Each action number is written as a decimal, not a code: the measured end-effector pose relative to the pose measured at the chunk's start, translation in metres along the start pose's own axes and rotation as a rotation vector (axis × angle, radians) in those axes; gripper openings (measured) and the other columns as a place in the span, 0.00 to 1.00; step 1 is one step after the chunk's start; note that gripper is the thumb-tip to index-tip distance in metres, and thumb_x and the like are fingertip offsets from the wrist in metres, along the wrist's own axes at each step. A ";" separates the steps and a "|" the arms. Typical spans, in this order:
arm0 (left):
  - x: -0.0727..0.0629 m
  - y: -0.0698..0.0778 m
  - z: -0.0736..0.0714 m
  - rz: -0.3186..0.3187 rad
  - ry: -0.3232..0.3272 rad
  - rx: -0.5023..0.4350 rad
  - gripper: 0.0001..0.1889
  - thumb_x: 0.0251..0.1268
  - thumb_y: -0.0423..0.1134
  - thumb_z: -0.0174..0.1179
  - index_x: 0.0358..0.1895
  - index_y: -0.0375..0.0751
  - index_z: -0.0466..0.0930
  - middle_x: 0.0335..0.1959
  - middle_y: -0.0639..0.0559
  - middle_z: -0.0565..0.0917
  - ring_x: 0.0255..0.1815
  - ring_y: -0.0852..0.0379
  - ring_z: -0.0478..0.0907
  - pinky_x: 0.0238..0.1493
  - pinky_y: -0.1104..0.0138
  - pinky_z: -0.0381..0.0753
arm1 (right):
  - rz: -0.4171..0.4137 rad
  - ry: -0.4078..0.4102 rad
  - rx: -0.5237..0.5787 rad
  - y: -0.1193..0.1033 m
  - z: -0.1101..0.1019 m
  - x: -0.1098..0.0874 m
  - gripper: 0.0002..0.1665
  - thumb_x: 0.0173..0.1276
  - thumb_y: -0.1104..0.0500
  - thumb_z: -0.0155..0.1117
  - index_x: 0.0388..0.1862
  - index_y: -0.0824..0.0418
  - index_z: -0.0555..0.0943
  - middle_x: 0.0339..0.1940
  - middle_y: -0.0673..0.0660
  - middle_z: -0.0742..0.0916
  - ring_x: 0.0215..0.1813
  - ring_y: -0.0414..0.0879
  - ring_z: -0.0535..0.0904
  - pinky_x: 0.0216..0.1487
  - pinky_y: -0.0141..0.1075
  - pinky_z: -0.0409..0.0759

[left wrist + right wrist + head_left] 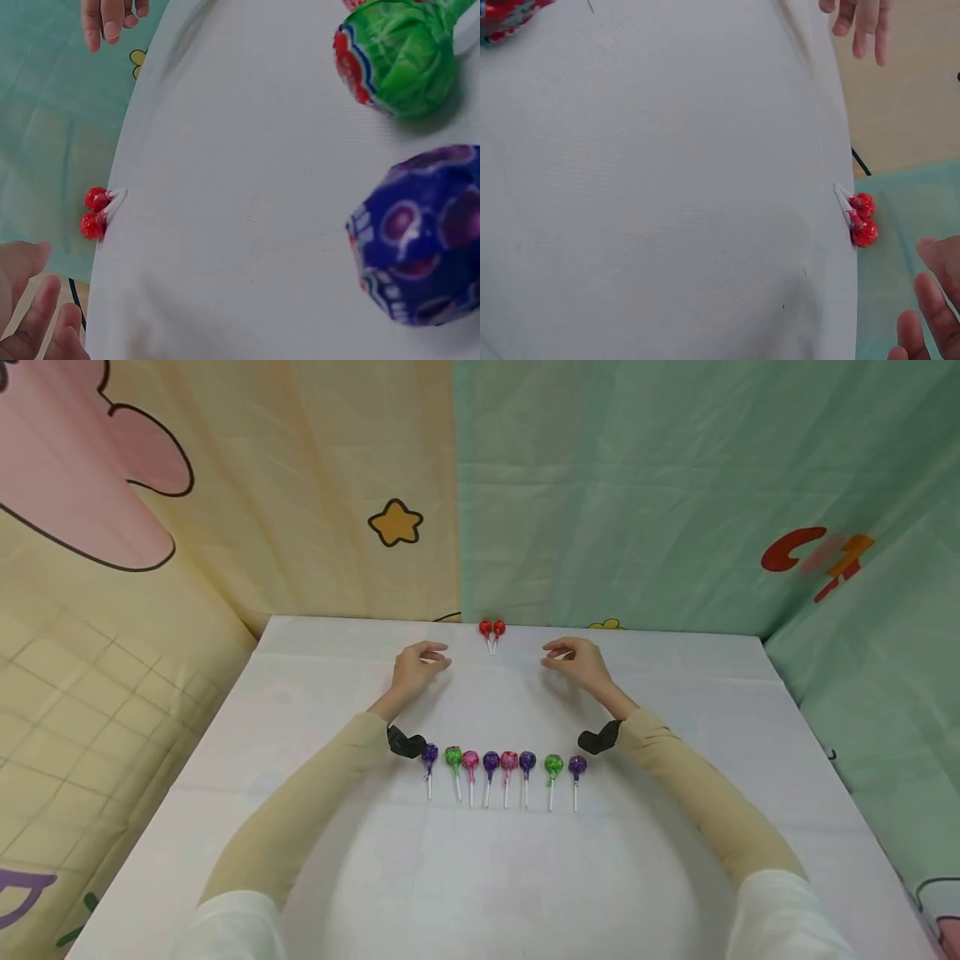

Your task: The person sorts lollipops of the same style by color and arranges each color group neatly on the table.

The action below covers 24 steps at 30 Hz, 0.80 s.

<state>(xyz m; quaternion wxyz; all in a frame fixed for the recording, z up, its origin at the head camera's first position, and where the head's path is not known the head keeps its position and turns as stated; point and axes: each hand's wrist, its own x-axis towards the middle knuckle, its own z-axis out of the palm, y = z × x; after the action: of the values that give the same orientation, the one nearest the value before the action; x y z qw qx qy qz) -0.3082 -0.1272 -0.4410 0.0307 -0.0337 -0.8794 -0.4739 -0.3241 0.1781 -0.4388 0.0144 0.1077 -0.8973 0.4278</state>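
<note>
Two red lollipops (492, 628) lie side by side near the table's far edge, sticks toward the person. To their left hovers the left hand (417, 670), fingers loosely bent around nothing. On the other side the right hand (582, 665) has a similar pose, thumb and fingers apart, also holding nothing. Closer to the person runs a row of several wrapped lollipops, among them a green lollipop (453, 756), a pink lollipop (509, 760) and a purple lollipop (577, 765). The left wrist view shows a purple lollipop (420, 236) large at its right side.
A white cloth covers the table (495, 877). Yellow and green curtains (645, 493) hang behind and at both sides. A black wrist strap (406, 742) sits close to the row's left end, and another black strap (598, 739) close to its right end.
</note>
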 end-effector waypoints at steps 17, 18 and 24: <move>-0.036 -0.005 -0.009 0.034 -0.032 0.003 0.18 0.63 0.38 0.64 0.55 0.37 0.80 0.45 0.39 0.86 0.38 0.47 0.82 0.34 0.73 0.73 | 0.001 -0.008 -0.006 0.010 -0.019 -0.043 0.19 0.64 0.57 0.67 0.51 0.65 0.82 0.44 0.64 0.87 0.42 0.54 0.80 0.42 0.38 0.75; -0.038 -0.006 -0.010 0.033 -0.037 0.003 0.18 0.63 0.38 0.64 0.55 0.37 0.80 0.45 0.39 0.86 0.38 0.47 0.82 0.34 0.72 0.73 | 0.002 -0.013 0.000 0.011 -0.020 -0.046 0.19 0.64 0.57 0.67 0.52 0.65 0.82 0.44 0.64 0.87 0.42 0.54 0.80 0.42 0.37 0.75; -0.056 -0.008 -0.012 -0.001 -0.070 -0.005 0.18 0.63 0.39 0.64 0.55 0.38 0.80 0.45 0.40 0.86 0.35 0.51 0.81 0.31 0.72 0.74 | -0.004 -0.038 -0.009 0.013 -0.027 -0.064 0.19 0.64 0.57 0.67 0.52 0.64 0.82 0.44 0.63 0.87 0.40 0.52 0.79 0.40 0.35 0.75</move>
<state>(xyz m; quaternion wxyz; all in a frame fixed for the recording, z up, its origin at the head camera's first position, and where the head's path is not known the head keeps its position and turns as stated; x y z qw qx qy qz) -0.2525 -0.1437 -0.4461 -0.0002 -0.0498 -0.8787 -0.4748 -0.2662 0.2184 -0.4397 -0.0013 0.1174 -0.8992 0.4214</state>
